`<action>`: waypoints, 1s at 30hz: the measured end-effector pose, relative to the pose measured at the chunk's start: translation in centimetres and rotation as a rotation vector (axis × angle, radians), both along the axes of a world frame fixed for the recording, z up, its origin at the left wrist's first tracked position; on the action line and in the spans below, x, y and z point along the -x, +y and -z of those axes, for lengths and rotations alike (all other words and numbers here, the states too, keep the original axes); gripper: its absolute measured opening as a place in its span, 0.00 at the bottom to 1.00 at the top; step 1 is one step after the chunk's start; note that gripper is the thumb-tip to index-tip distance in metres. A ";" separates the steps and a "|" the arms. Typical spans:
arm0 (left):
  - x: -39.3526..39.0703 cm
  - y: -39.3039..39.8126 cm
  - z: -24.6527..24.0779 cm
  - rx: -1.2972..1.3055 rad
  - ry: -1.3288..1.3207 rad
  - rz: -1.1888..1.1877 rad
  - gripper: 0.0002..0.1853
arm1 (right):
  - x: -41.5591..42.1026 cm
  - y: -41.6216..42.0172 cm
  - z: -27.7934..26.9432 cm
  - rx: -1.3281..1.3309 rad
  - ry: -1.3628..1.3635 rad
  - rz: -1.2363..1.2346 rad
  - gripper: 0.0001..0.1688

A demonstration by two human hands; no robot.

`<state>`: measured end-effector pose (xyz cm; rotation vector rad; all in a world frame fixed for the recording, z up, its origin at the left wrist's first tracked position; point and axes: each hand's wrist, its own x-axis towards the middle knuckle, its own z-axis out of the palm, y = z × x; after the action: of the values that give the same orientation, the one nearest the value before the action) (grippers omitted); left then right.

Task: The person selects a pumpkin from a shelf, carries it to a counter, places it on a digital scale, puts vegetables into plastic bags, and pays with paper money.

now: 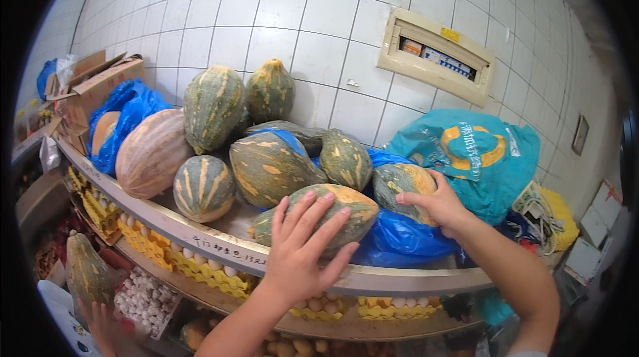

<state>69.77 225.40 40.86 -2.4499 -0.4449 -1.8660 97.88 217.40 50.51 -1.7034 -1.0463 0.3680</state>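
My left hand (304,252) lies spread over a mottled green-and-orange pumpkin (360,207) at the front of the shelf. Its fingers are apart, touching the upper side of the rind. To the right, my right hand (439,202) grips the right end of a smaller pumpkin (399,184), thumb on the near face and fingers behind. A crumpled blue plastic bag (394,242) lies under and in front of that smaller one. Between and behind my hands stands a pear-shaped pumpkin (345,159). A large pumpkin with a blue strip (269,169) is left of it.
A round striped pumpkin (203,189) and a pale ribbed one (152,154) sit leftward. A teal bag (474,157) bulges at right, below a breaker box (437,57). Egg trays (204,272) line the tier below. Another person's hand (97,322) is near a long pumpkin (87,267).
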 end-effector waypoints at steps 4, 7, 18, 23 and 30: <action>-0.5 0.0 0.1 0.007 -0.029 0.008 0.29 | 0.1 -2.4 1.7 -0.158 0.326 -0.120 0.57; -0.7 -0.4 0.0 0.016 -0.048 -0.024 0.29 | 1.2 -4.6 3.6 -0.224 0.451 -0.154 0.49; -0.2 -0.4 -0.4 0.029 -0.037 -0.007 0.28 | 3.1 -10.7 4.9 -0.664 0.408 -0.330 0.51; -0.4 -0.5 -0.3 0.020 -0.031 -0.016 0.27 | 2.0 -8.1 2.9 -0.741 0.384 -0.296 0.49; 0.2 -0.6 -0.4 0.006 0.013 -0.017 0.26 | 3.1 -2.7 3.0 -0.709 0.523 -0.372 0.49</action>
<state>69.56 224.76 41.26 -2.4529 -0.4698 -1.8434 94.76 214.68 47.48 -0.7219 -0.9376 0.5611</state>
